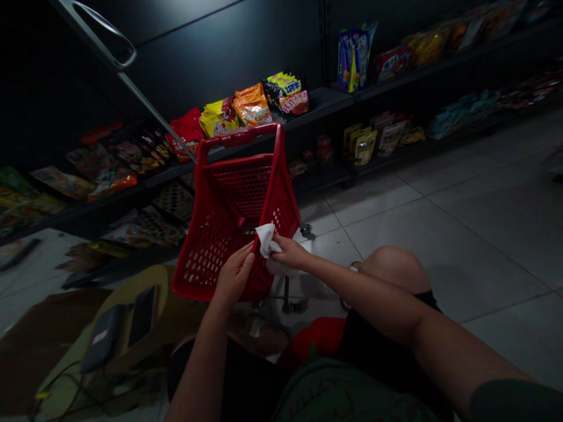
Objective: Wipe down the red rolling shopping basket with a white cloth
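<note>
Only got the head cam. My right hand (288,252) has its fingers closed on a white cloth (265,236) at the near edge of the red basket (259,291), right in front of me by the snack shelf (325,104). Left hand (235,274) is just beside it, fingers together; can't tell if they're gripping. Looks like wiping, so I'd brace with the left and follow the edge with even pressure.

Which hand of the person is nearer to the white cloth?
Right: the right hand holds the white cloth against the red basket; the left hand is apart from it, to its left.
</note>
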`<action>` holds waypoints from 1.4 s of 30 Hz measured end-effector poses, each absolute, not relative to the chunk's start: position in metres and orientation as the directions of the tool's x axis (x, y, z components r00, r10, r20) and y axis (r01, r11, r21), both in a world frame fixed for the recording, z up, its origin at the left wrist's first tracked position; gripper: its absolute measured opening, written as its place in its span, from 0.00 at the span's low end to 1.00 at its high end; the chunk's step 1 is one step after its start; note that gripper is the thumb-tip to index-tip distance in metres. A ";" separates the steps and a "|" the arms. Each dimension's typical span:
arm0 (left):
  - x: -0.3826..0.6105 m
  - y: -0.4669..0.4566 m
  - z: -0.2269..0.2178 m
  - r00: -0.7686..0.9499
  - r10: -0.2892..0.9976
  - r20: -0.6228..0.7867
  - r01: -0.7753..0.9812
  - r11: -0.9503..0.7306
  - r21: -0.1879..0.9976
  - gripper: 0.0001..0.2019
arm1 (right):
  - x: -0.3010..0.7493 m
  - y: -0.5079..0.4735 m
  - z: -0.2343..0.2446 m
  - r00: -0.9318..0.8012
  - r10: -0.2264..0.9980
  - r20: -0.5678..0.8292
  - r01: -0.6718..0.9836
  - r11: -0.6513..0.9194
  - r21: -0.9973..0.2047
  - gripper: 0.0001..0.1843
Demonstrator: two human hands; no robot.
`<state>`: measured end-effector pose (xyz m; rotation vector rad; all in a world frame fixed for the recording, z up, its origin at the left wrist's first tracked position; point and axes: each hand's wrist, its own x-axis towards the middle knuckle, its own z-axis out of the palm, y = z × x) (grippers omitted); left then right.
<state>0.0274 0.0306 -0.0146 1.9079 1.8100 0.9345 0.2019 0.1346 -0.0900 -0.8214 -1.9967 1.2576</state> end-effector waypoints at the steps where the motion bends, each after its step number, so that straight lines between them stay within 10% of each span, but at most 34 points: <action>1: 0.026 0.030 -0.015 -0.033 0.976 0.217 0.744 -0.120 0.657 0.21 | 0.204 0.136 -0.090 -0.570 0.805 0.167 0.128 0.288 -0.949 0.18; 5: 0.025 0.028 -0.014 -0.037 0.977 0.209 0.751 -0.111 0.651 0.21 | 0.214 0.143 -0.093 -0.432 0.897 0.092 0.080 0.140 -0.987 0.14; 12: 0.029 0.023 -0.012 -0.040 0.979 0.198 0.761 -0.099 0.641 0.21 | 0.201 0.147 -0.104 -0.623 0.770 0.139 0.213 0.337 -0.917 0.29; 18: 0.025 0.021 -0.013 -0.059 0.979 0.196 0.771 -0.080 0.632 0.21 | 0.210 0.160 -0.096 -0.391 0.919 -0.057 0.025 -0.051 -0.998 0.15; 25: 0.024 0.019 -0.011 -0.033 0.980 0.197 0.769 -0.100 0.631 0.21 | 0.202 0.158 -0.097 -0.534 0.845 0.022 0.138 0.113 -0.984 0.24; 31: 0.022 0.016 -0.013 -0.054 0.983 0.174 0.748 -0.076 0.660 0.21 | 0.210 0.163 -0.097 -0.407 0.905 -0.123 -0.089 -0.174 -0.981 0.17; 37: 0.025 0.013 -0.011 -0.053 0.986 0.159 0.732 -0.070 0.677 0.21 | 0.204 0.163 -0.091 -0.516 0.854 0.060 0.002 0.071 -0.997 0.21; 42: 0.023 0.011 -0.012 -0.056 0.986 0.156 0.719 -0.068 0.691 0.21 | 0.212 0.180 -0.098 -0.322 0.937 -0.133 -0.166 -0.194 -0.967 0.16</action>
